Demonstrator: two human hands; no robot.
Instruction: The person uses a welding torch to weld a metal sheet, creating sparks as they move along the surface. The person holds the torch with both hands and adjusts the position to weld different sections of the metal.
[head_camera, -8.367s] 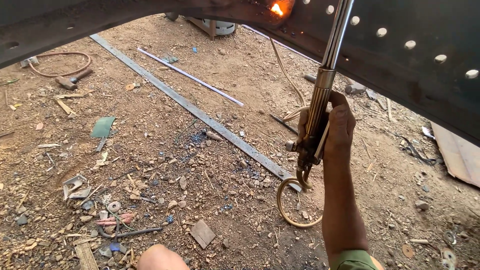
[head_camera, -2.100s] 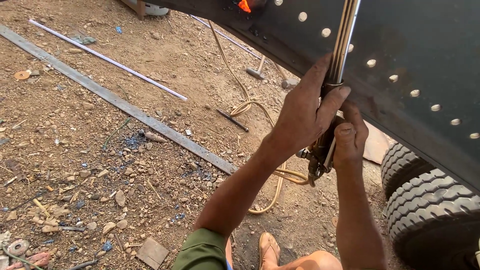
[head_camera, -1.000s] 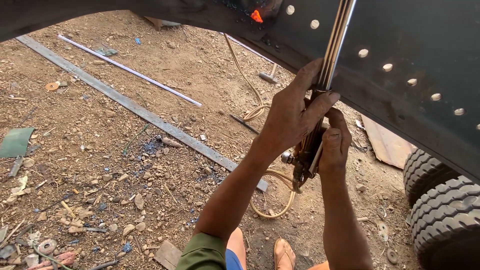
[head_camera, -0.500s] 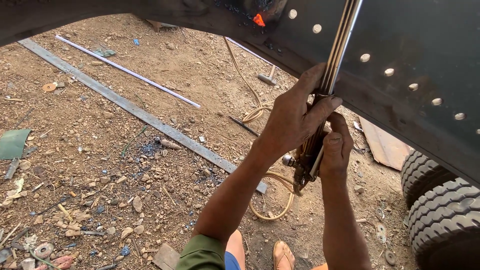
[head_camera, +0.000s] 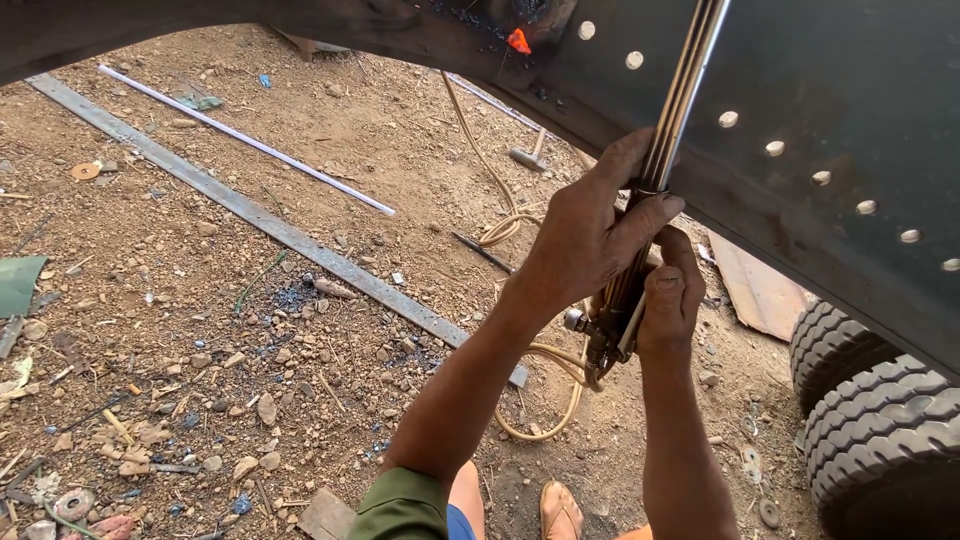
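Head view: my left hand (head_camera: 590, 240) is clenched around the cutting torch (head_camera: 640, 230) just above its valve block, and my right hand (head_camera: 672, 295) grips the same torch lower down, thumb up. The torch tubes run up right of centre to the dark steel plate (head_camera: 830, 110), where a spot glows orange (head_camera: 518, 40). Hoses (head_camera: 540, 360) loop below. No containers visible. Long flat bar (head_camera: 270, 225) lies left, tyres (head_camera: 880, 420) near right.

Outdoor metal-repair yard.
Bare dirt ground (head_camera: 330, 130) strewn with steel strips (head_camera: 270, 225), scrap and hoses (head_camera: 545, 395); truck tyres (head_camera: 880, 420) beside a perforated steel panel (head_camera: 830, 110).
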